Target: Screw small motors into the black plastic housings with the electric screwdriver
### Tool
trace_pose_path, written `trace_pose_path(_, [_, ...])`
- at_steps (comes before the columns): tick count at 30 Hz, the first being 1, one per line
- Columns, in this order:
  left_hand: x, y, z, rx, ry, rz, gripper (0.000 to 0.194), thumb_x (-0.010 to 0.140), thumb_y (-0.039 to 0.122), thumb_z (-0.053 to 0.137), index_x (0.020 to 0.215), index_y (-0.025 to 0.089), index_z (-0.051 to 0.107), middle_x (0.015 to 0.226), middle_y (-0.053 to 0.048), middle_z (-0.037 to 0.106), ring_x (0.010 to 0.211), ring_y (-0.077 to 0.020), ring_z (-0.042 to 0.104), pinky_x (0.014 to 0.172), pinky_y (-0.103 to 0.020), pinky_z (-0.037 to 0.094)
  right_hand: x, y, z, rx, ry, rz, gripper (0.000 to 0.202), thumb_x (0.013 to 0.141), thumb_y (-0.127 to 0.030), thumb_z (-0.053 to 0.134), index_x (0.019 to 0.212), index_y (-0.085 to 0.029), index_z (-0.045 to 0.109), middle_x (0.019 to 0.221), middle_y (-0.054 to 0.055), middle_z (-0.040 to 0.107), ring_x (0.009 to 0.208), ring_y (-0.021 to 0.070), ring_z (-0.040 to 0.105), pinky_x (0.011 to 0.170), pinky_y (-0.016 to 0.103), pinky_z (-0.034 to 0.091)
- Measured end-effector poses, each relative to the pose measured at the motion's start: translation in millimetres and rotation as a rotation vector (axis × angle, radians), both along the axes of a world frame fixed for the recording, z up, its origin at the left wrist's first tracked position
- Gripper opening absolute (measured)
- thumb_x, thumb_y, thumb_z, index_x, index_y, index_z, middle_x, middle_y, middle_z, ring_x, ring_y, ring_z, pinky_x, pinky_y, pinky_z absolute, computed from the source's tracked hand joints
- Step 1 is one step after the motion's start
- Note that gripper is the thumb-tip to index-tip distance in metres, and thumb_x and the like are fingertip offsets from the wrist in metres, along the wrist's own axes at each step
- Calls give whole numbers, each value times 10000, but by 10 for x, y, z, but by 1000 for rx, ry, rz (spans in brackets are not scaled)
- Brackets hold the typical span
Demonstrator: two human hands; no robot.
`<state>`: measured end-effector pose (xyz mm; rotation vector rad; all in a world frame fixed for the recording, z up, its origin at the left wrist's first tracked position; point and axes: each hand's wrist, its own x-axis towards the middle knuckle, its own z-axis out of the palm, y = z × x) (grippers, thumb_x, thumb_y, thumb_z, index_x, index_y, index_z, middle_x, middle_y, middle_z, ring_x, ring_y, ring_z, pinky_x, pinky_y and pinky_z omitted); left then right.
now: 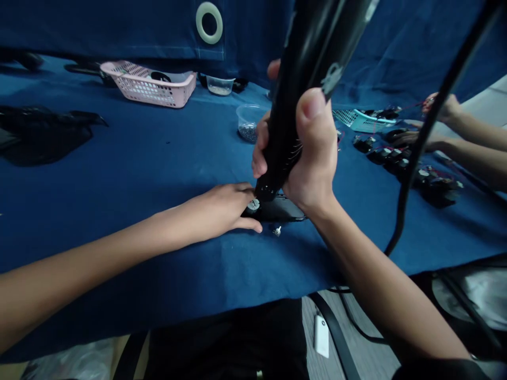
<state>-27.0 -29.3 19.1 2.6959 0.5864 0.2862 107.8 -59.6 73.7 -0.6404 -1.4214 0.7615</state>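
My right hand (312, 153) is wrapped round a thick black handheld tool (304, 74) that looks like an electric screwdriver. It slants down to the left, its lower end over a shiny black flat part (283, 209) lying on the blue cloth. At that part's left end sits a small whitish round piece (253, 204). Around this end my left hand (229, 208) is closed, thumb in front and fingers behind. Whether the tool touches the part cannot be made out. A small silvery piece (277, 231) lies just in front.
Behind stand a pink basket (152, 89), a clear tub (219, 86) and a tub of small dark bits (248, 126). Black plastic (47, 132) lies left. At right, a co-worker's hands (443, 108) are near a turquoise basket (366, 122) and several black parts (435, 184). A black cable (412, 174) hangs there.
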Motion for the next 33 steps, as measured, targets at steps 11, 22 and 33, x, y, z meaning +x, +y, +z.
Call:
trace_pose_path(11, [6, -3, 8, -34, -5, 6, 418, 850, 455, 681, 1102, 131, 602, 1172, -106, 627, 1045, -274, 624, 878, -353, 485, -8, 18, -65, 2, 31, -68, 415, 810, -650, 598, 897, -262, 480, 568, -67, 462, 400, 113, 422, 405, 280, 349])
trace_pose_path(22, [6, -1, -14, -31, 39, 75, 362, 839, 505, 669, 957, 171, 595, 915, -63, 678, 857, -272, 655, 712, -346, 462, -31, 7, -28, -84, -68, -247, 462, 824, -716, 516, 939, -272, 456, 562, -61, 445, 403, 112, 412, 412, 268, 361])
trace_pose_path(33, [6, -10, -7, -20, -10, 42, 316, 838, 457, 690, 961, 188, 577, 917, -32, 681, 855, -252, 656, 694, -314, 451, 26, -15, -53, -78, -59, -233, 579, 720, -801, 559, 1003, -300, 500, 603, -64, 480, 431, 119, 457, 447, 281, 396])
